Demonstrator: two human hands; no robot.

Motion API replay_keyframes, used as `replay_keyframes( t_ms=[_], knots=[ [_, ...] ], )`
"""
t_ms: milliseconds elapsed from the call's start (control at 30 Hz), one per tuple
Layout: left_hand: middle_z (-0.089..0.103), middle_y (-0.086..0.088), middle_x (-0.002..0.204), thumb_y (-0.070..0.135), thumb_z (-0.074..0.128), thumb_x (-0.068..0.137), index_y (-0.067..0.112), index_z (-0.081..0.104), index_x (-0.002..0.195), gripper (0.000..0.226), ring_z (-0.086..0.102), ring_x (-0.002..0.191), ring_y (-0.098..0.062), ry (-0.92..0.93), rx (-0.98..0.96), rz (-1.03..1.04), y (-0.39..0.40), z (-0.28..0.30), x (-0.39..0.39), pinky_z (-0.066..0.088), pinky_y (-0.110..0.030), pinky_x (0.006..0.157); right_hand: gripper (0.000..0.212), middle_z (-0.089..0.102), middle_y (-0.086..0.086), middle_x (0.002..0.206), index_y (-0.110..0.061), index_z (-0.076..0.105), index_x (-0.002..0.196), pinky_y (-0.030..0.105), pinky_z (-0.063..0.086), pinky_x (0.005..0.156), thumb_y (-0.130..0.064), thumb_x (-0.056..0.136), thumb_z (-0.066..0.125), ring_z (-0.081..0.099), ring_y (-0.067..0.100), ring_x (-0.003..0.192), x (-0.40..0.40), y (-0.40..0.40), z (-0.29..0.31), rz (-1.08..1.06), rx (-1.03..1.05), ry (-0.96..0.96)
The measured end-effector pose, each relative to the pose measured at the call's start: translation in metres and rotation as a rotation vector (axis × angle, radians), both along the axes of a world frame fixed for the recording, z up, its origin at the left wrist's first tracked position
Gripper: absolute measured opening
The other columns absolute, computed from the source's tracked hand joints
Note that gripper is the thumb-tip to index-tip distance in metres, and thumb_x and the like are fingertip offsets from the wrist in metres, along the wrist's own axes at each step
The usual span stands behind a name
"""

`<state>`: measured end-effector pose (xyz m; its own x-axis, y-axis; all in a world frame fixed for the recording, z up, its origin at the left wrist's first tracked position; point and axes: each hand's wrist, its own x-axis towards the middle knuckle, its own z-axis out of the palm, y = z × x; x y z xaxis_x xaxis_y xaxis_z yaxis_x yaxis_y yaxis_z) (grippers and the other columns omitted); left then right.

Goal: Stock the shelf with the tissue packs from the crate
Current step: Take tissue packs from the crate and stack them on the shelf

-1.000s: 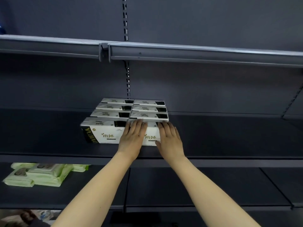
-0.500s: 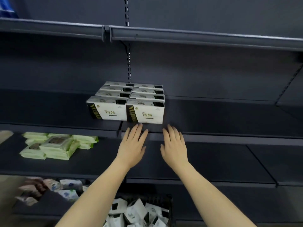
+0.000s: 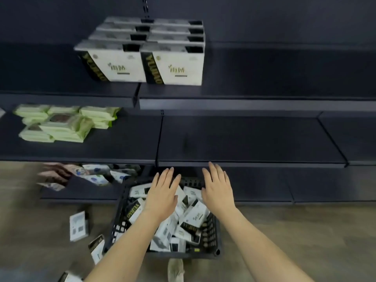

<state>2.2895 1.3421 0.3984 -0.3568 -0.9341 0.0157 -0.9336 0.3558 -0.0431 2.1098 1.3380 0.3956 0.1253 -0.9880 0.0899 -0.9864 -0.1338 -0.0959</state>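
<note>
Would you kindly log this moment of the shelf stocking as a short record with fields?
left hand: open, empty, above the crate
right hand: open, empty, above the crate
crate: on the floor, holding jumbled tissue packs
stocked packs: two neat columns on the upper shelf
green packs: piled on the middle shelf, left
loose packs: on the floor left of the crate

Both hands left the front tissue pack on the shelf (image 3: 244, 92), left hand (image 3: 162, 197) and right hand (image 3: 218, 190) dropped — fingers straight, empty — over the crate (image 3: 120, 216) of loose packs (image 3: 193, 214)
</note>
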Motion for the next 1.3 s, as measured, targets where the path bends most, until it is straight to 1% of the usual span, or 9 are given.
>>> replay_keyframes(
  t_ms=[133, 233, 300, 367, 433, 533, 600, 767, 1300],
  knots=[
    [0.062, -0.018, 0.122, 0.030, 0.090, 0.050, 0.008, 0.066, 0.116, 0.073, 0.061, 0.111, -0.033, 0.006, 0.099, 0.032, 0.016, -0.034, -0.001, 0.050, -0.049, 0.089, 0.073, 0.055, 0.018, 0.131, -0.004, 0.061, 0.120, 0.046, 0.048, 0.094, -0.016, 0.053, 0.086, 0.053, 0.035, 0.120, 0.005, 0.009, -0.037, -0.004, 0.130, -0.037],
    [0.062, -0.019, 0.120, 0.030, 0.090, 0.048, 0.006, 0.066, 0.115, 0.075, 0.061, 0.110, -0.035, 0.014, 0.181, 0.045, 0.021, -0.062, -0.001, 0.050, -0.049, 0.088, 0.067, 0.019, 0.015, 0.155, -0.006, 0.030, 0.144, 0.038, 0.017, 0.115, -0.011, 0.085, 0.061, 0.015, 0.031, 0.143, 0.006, 0.014, -0.067, 0.032, 0.236, -0.062],
    [0.062, -0.020, 0.120, 0.030, 0.090, 0.047, 0.005, 0.066, 0.115, 0.076, 0.061, 0.109, -0.035, 0.008, 0.229, 0.068, 0.024, -0.086, -0.001, 0.049, -0.050, 0.089, 0.065, 0.005, 0.011, 0.158, -0.011, 0.017, 0.148, 0.035, 0.007, 0.117, -0.010, 0.092, 0.050, 0.002, 0.027, 0.145, 0.004, 0.016, -0.090, 0.042, 0.297, -0.081],
    [0.057, -0.021, 0.128, 0.032, 0.087, 0.055, 0.004, 0.060, 0.123, 0.078, 0.056, 0.117, -0.036, 0.010, 0.276, 0.098, 0.025, -0.106, -0.003, 0.044, -0.050, 0.096, 0.066, 0.005, 0.011, 0.157, -0.011, 0.017, 0.148, 0.035, 0.006, 0.117, -0.008, 0.091, 0.049, 0.002, 0.027, 0.145, 0.003, 0.018, -0.112, 0.033, 0.318, -0.088],
    [0.030, -0.018, 0.150, 0.036, 0.069, 0.082, 0.007, 0.035, 0.144, 0.076, 0.028, 0.140, -0.033, 0.031, 0.329, 0.132, 0.025, -0.124, -0.008, 0.022, -0.045, 0.113, 0.068, 0.008, 0.012, 0.157, -0.010, 0.018, 0.148, 0.035, 0.005, 0.117, -0.007, 0.089, 0.051, 0.004, 0.028, 0.145, 0.003, 0.019, -0.133, 0.038, 0.356, -0.086],
    [0.001, -0.008, 0.159, 0.040, 0.044, 0.097, 0.015, 0.006, 0.151, 0.071, -0.001, 0.146, -0.025, 0.024, 0.408, 0.171, 0.026, -0.157, -0.014, 0.001, -0.038, 0.117, 0.075, 0.019, 0.013, 0.154, -0.009, 0.025, 0.146, 0.038, 0.013, 0.116, -0.006, 0.081, 0.063, 0.016, 0.031, 0.143, 0.001, 0.021, -0.168, 0.046, 0.409, -0.030],
    [-0.001, -0.004, 0.159, 0.042, 0.042, 0.097, 0.017, 0.002, 0.151, 0.072, -0.001, 0.146, -0.024, 0.031, 0.423, 0.186, 0.026, -0.180, -0.016, 0.002, -0.038, 0.118, 0.080, 0.033, 0.016, 0.147, -0.008, 0.038, 0.140, 0.040, 0.026, 0.112, -0.007, 0.068, 0.074, 0.031, 0.034, 0.136, -0.001, 0.021, -0.186, 0.031, 0.409, -0.011],
    [-0.004, -0.002, 0.159, 0.045, 0.045, 0.096, 0.019, -0.001, 0.151, 0.077, -0.001, 0.146, -0.023, 0.037, 0.526, 0.229, 0.025, -0.226, -0.023, 0.002, -0.038, 0.117, 0.077, -0.001, 0.012, 0.157, -0.012, 0.005, 0.149, 0.038, -0.002, 0.116, -0.015, 0.090, 0.054, -0.002, 0.030, 0.144, -0.010, 0.020, -0.225, 0.131, 0.534, 0.086],
    [-0.002, -0.008, 0.159, 0.043, 0.061, 0.088, 0.010, -0.010, 0.149, 0.100, 0.001, 0.146, -0.025, 0.174, 0.652, 0.414, 0.027, -0.335, -0.059, 0.002, -0.037, 0.119, 0.081, -0.014, 0.015, 0.156, -0.009, -0.011, 0.148, 0.048, -0.009, 0.113, -0.029, 0.094, 0.046, -0.010, 0.037, 0.143, -0.023, 0.009, -0.297, 0.168, 0.529, 0.325]
  ],
)
